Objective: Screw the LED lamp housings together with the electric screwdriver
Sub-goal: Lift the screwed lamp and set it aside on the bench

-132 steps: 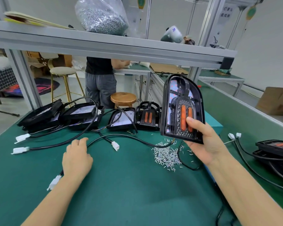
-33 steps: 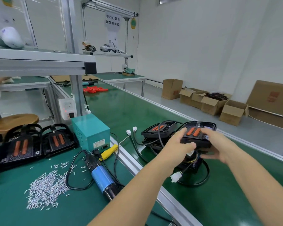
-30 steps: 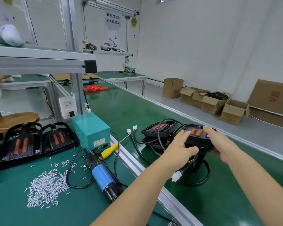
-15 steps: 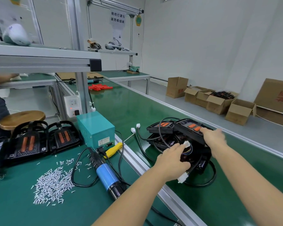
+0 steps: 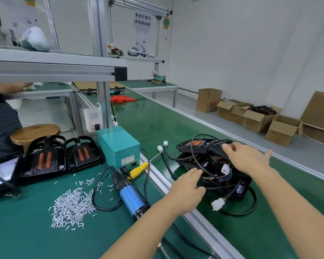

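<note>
Both hands hover over the heap of lamp housings (image 5: 213, 165) on the green belt (image 5: 157, 124): the right hand (image 5: 247, 159) spread flat on top, the left hand (image 5: 187, 187) loose-fingered at the cables (image 5: 204, 170), gripping nothing. The screwdriver (image 5: 129, 193) lies on the bench beside the screws (image 5: 71, 204).

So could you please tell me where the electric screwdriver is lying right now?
In the head view, the electric screwdriver lies unheld on the green bench, between the pile of screws and the left hand, just below the teal power box.

Green bench (image 5: 36, 234), loose screws (image 5: 71, 202), electric screwdriver (image 5: 128, 193), teal box (image 5: 118, 144), lamp housings (image 5: 64, 158)
</note>
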Demonstrator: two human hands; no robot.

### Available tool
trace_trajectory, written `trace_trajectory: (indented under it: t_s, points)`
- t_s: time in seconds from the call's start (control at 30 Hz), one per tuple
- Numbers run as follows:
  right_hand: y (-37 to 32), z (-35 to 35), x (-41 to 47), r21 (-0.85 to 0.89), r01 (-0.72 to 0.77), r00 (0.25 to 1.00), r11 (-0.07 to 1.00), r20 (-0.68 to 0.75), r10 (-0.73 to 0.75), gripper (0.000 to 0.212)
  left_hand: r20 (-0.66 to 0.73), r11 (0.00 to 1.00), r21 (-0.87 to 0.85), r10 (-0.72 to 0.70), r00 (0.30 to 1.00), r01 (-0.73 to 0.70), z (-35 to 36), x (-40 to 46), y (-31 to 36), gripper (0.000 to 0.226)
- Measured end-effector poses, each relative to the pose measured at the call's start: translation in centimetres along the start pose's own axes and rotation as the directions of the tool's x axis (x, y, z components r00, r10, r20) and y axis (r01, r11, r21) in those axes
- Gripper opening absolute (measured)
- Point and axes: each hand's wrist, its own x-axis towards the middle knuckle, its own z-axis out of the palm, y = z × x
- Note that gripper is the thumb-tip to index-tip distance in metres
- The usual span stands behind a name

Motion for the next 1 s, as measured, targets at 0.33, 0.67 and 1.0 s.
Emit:
trace_trajectory:
  t_s: [0.33,0.67,1.0]
  points:
    - [-6.5,-0.6,-4.5,0.069,0.234,0.969,0.97,-0.101,-0.227,0.064,-0.229,0.99,-0.127,-0.084,0.97,0.056,-3.8,-5.6,-4.6,0.054]
    - [-18.7,2.7,-15.1,0.269,0.618,0.765,0.739,0.012,-0.644,0.059,-0.489,0.97,-0.069,-0.236,0.84,0.233,-8.0,-14.6,-10.4,0.054]
    - [-26.7,6.4,-23.6,0.314,0.762,0.572,0.567,0.085,-0.816,0.06,-0.597,0.883,-0.072,-0.411,0.689,0.464,-9.1,-24.3,-14.4,0.054]
